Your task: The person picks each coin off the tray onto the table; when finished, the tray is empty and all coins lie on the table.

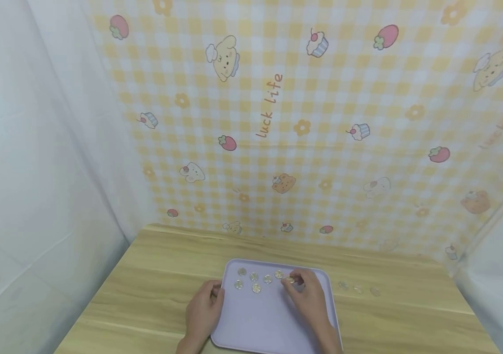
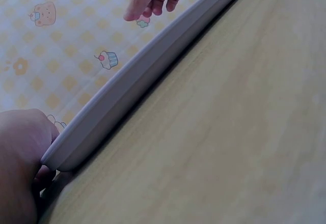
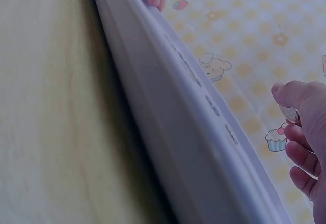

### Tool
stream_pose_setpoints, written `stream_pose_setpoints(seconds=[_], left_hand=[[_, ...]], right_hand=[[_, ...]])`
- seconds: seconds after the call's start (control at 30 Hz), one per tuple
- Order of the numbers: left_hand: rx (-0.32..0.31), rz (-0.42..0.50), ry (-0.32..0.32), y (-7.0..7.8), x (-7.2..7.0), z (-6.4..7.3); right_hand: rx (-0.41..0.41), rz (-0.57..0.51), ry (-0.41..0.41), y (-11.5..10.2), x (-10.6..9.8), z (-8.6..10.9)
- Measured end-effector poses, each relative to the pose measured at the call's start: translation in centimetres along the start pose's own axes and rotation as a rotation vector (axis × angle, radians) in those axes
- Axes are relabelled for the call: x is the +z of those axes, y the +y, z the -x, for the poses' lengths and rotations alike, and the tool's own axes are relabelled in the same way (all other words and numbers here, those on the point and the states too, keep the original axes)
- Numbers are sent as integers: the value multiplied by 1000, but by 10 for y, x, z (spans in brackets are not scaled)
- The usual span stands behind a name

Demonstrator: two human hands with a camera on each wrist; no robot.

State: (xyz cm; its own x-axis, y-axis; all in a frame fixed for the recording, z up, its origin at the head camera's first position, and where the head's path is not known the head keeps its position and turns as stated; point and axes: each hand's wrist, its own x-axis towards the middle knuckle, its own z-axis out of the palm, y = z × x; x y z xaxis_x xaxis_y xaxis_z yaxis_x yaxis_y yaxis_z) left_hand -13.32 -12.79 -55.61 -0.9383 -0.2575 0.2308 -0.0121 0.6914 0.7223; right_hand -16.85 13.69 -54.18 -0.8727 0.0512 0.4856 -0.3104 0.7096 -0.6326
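My left hand (image 1: 204, 309) grips the left rim of a lilac tray (image 1: 273, 324), thumb at the rim and fingers tucked by its underside in the left wrist view. Over the tray's far right part, my right hand (image 1: 310, 297) pinches a coin (image 3: 290, 113) between thumb and forefinger, its other fingers loosely bent. Several shiny coins lie flat in the tray's far half, among them a coin (image 1: 256, 288) in the nearer row and a coin (image 1: 279, 274) close to the right fingertips. The near half of the tray shows its bare lilac floor.
Three more coins (image 1: 357, 289) lie in a row on the wooden table (image 1: 406, 314), right of the tray. A yellow checked cloth (image 1: 251, 162) with cartoon prints hangs behind the table. White sheets (image 1: 43, 187) hang at both sides.
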Motion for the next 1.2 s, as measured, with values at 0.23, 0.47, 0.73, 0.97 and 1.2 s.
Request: stream_pose_setpoints(seconds=[0.23, 0.47, 0.73, 0.97, 1.2], left_hand=[[7, 4, 9, 0, 0, 0], [1, 2, 7, 1, 0, 0], [-1, 12, -2, 0, 1, -1], [-6, 7, 10, 0, 2, 0], [3, 14, 0, 0, 0, 0]], right_hand=[[8, -2, 13, 3, -3, -2], [76, -8, -8, 8, -9, -5], [62, -3, 59, 19, -19, -6], [143, -23, 113, 37, -38, -11], [262, -20, 148, 53, -56, -13]])
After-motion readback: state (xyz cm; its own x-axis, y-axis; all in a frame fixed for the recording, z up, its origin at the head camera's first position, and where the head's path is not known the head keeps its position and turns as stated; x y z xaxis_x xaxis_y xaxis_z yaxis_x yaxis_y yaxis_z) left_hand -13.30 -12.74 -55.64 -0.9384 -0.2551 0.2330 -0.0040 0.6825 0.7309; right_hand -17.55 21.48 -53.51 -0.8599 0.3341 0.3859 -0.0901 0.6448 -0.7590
